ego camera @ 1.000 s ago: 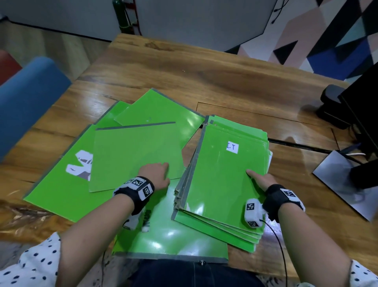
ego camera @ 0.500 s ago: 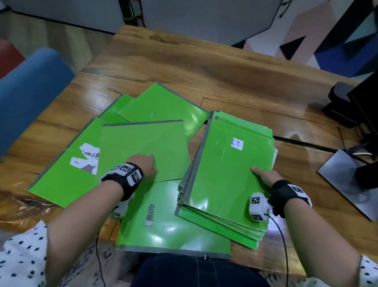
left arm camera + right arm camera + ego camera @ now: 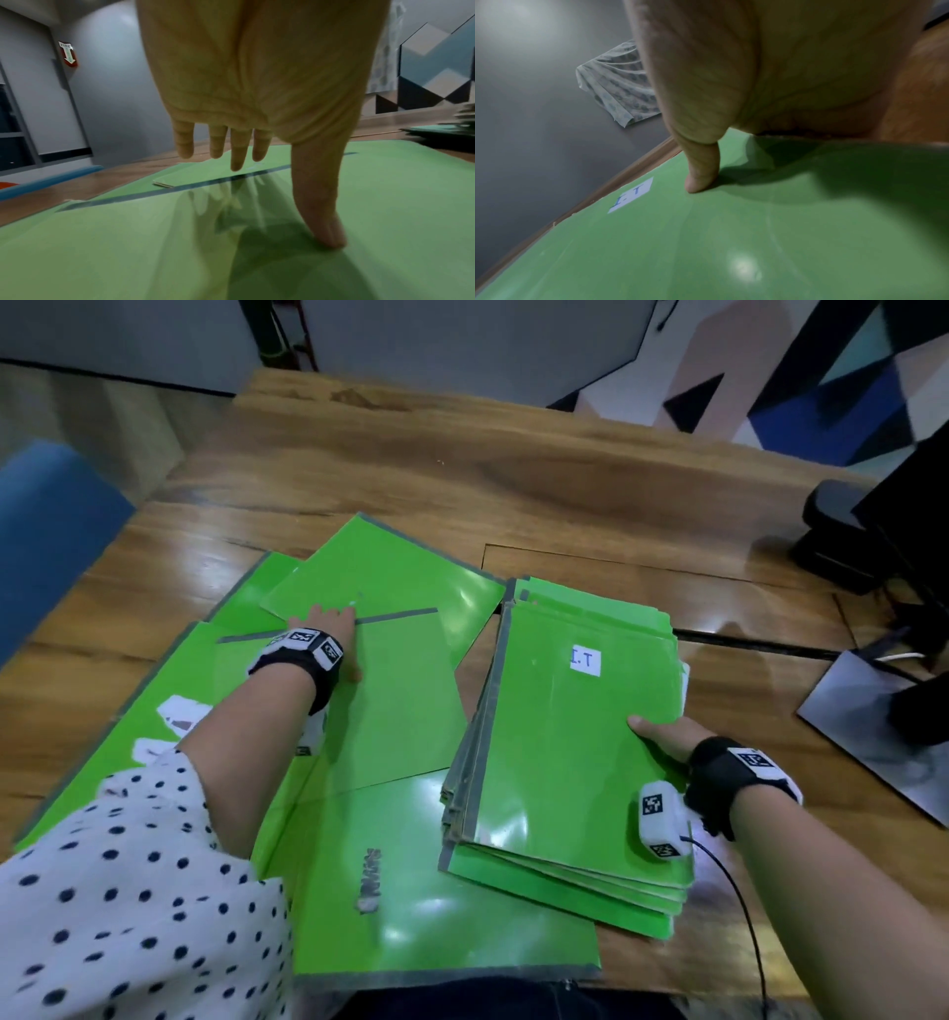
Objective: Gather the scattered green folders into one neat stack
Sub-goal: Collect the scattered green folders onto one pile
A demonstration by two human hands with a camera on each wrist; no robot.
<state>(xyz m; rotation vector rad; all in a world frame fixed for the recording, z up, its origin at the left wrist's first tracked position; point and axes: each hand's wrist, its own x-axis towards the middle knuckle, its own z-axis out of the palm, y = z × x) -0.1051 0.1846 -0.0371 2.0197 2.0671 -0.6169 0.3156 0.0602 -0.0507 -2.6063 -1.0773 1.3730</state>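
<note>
Head view puts the loose folder (image 3: pixel 395 701) directly under your left hand (image 3: pixel 328 629), its grey-taped spine running left to right along the far edge and its long sides coming back toward you. The folder lies flat on top of other scattered folders, just left of the stack (image 3: pixel 570 752), with a narrow gap between its right edge and the stack's grey spines. So the stack lies to the right of your left fingers (image 3: pixel 237 150), and any slide has to travel that way.

In the left wrist view your fingers are straight and slightly spread, reaching past the taped far edge, while your thumb (image 3: pixel 326 229) presses flat on the green cover. Nothing is pinched yet; whether the fingertips touch the folder beyond cannot be told.

Your right hand (image 3: pixel 667 737) sits on the stack's right edge, thumb (image 3: pixel 700 180) pressed on the top cover near the "I.T" label (image 3: pixel 585 661). The other right fingers are hidden, probably under or beside the edge.

Your left hand is clearly the nearer one for this folder. The stack's spine runs front to back, so you will likely need to turn the folder a quarter before it sits square. Three more folders lie spread on the wooden table (image 3: pixel 565 495).
</note>
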